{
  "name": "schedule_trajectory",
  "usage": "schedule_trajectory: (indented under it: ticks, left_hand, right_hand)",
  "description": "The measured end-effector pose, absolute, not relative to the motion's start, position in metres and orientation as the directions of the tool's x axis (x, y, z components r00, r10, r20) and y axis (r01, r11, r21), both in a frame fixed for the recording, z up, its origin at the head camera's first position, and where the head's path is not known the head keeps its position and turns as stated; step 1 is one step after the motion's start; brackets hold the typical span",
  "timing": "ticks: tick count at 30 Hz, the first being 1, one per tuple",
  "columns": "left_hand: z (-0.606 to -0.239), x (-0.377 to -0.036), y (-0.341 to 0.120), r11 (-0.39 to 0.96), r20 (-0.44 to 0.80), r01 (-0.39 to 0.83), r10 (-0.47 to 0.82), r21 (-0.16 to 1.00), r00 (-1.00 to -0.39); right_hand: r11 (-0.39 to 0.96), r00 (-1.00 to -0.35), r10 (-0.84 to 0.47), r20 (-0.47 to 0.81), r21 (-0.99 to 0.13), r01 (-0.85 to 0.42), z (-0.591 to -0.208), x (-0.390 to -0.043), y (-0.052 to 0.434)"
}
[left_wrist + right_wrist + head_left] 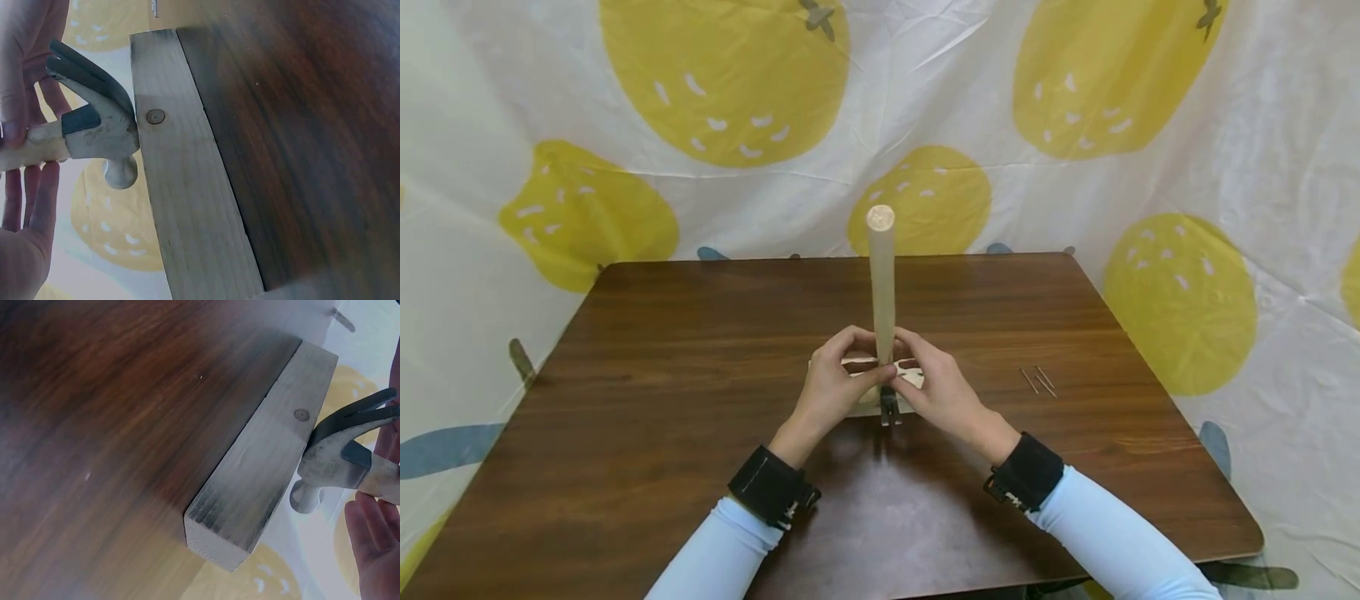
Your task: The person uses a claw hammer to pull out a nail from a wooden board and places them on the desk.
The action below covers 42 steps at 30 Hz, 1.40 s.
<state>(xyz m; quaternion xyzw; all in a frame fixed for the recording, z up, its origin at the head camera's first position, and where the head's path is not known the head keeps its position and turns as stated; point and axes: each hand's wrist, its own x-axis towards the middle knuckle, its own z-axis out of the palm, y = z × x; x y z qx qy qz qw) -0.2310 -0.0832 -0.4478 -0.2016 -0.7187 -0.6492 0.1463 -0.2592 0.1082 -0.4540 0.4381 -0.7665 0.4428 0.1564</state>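
Observation:
A claw hammer (883,283) stands upright with its wooden handle pointing up and its head down at a wooden block (194,212). Its dark claw (890,407) faces the near side, and the round striking face (120,173) points away. My left hand (837,373) pinches the handle just above the head from the left. From the right, my right hand (942,385) pinches the same low part of the handle, thumbs close together in front. A round knot-like mark (302,415) shows on the block's side, near the hammer head.
Three nails (1047,382) lie on the brown wood-grain table (700,350), to the right of the hands. Behind and beside the table hangs a white sheet (917,100) printed with yellow fruit.

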Motion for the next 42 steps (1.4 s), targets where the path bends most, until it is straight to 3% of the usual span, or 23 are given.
schedule_trajectory:
  ticks: [5, 11, 23, 42]
  left_hand:
    - [-0.447, -0.231, -0.087, 0.089, 0.47, 0.48, 0.115, 0.873, -0.875]
    - [-0.449, -0.23, -0.093, 0.118, 0.459, 0.471, 0.118, 0.874, -0.881]
    - [-0.453, -0.229, -0.103, 0.276, 0.437, 0.443, 0.087, 0.853, -0.895]
    - [-0.464, -0.23, -0.122, 0.411, 0.347, 0.382, 0.161, 0.828, -0.924]
  right_hand:
    - [0.208, -0.568, -0.539, 0.622, -0.555, -0.806, -0.455, -0.259, 0.104]
    - [0.228, -0.615, -0.53, 0.584, -0.6, -0.767, -0.454, -0.259, 0.104]
    - [0.27, -0.635, -0.508, 0.582, -0.592, -0.759, -0.45, -0.255, 0.121]
    - [0.581, -0.782, -0.317, 0.536, -0.542, -0.607, -0.44, -0.25, 0.173]
